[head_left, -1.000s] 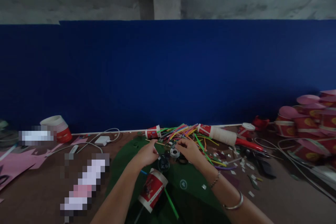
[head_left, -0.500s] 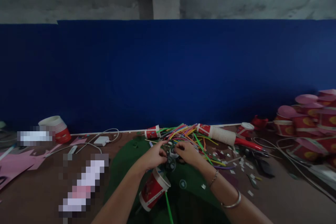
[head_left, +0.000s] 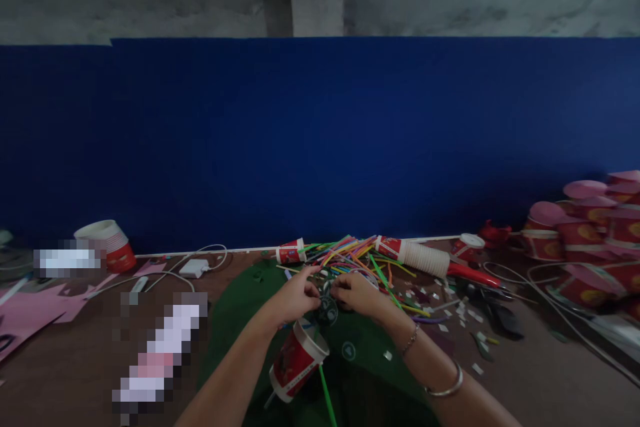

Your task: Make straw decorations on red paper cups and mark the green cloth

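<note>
cup, mostly red, tilts just nearside of the left hand

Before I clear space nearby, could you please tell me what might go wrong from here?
The tilted red cup sits close below the left hand, so a wrist movement could knock it. The loose coloured straws lie just beyond the right hand and might scatter if brushed. The small pale scraps strewn beyond the right forearm could also stray among the straws.
</note>
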